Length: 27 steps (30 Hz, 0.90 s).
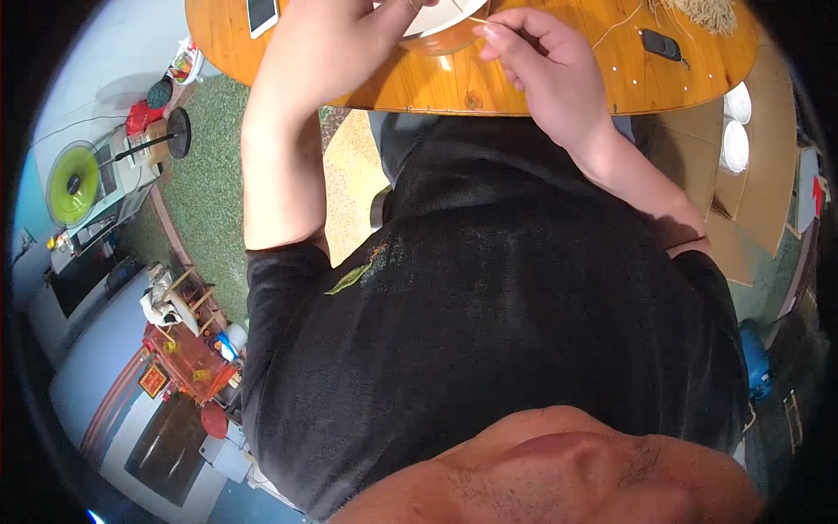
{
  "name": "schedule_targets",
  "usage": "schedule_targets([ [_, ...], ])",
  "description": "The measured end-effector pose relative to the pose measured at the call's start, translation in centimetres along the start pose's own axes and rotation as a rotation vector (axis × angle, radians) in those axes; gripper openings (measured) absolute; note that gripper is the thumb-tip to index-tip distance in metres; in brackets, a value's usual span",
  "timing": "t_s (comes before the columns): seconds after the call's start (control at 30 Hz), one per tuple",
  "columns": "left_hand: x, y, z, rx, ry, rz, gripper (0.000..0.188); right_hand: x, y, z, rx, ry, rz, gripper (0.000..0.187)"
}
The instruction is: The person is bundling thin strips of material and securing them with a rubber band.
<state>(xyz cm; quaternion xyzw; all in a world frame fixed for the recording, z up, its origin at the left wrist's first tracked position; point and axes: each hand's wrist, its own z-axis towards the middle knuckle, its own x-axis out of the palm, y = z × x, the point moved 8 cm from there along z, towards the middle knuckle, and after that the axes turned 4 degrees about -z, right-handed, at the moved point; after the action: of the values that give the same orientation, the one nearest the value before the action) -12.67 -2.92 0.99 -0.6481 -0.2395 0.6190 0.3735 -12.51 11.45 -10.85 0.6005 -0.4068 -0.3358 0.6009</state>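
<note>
My left hand (345,44) reaches to the top edge of the picture, its thumb by a white round bowl (428,21). Its other fingers are cut off, so its grip does not show. The bowl stands on the wooden table (384,92), only its near part in view. At the bowl's right rim my right hand (546,70) is closed, thumb and forefinger pinching a thin pale strand (477,19) that runs over the rim. A long thin thread (615,33) lies on the table to the right of this hand.
A phone (262,16) lies at the table's left. On the right are a small black object (661,44), a beige fringed bundle (705,13) and several white specks. Cardboard (690,175) with white cups (735,147) lies beyond the right edge. A green fan (74,183) stands far left.
</note>
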Motion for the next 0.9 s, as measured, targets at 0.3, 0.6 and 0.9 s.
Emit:
schedule_targets([
  [0.3, 2.1, -0.7, -1.9, 0.032, -0.148, -0.253, 0.008, 1.1, 2.0, 0.2, -0.102, 0.059, 0.104, 0.010],
  [0.6, 2.2, -2.4, -1.9, 0.252, -0.112, 0.031, 0.011, -0.8, 5.0, -0.3, -0.737, 0.197, 0.170, 0.010],
  [0.9, 2.7, -0.1, -1.9, 0.415, -0.172, -0.240, 0.008, -2.4, 8.1, -0.2, -0.169, 0.029, -0.565, 0.011],
])
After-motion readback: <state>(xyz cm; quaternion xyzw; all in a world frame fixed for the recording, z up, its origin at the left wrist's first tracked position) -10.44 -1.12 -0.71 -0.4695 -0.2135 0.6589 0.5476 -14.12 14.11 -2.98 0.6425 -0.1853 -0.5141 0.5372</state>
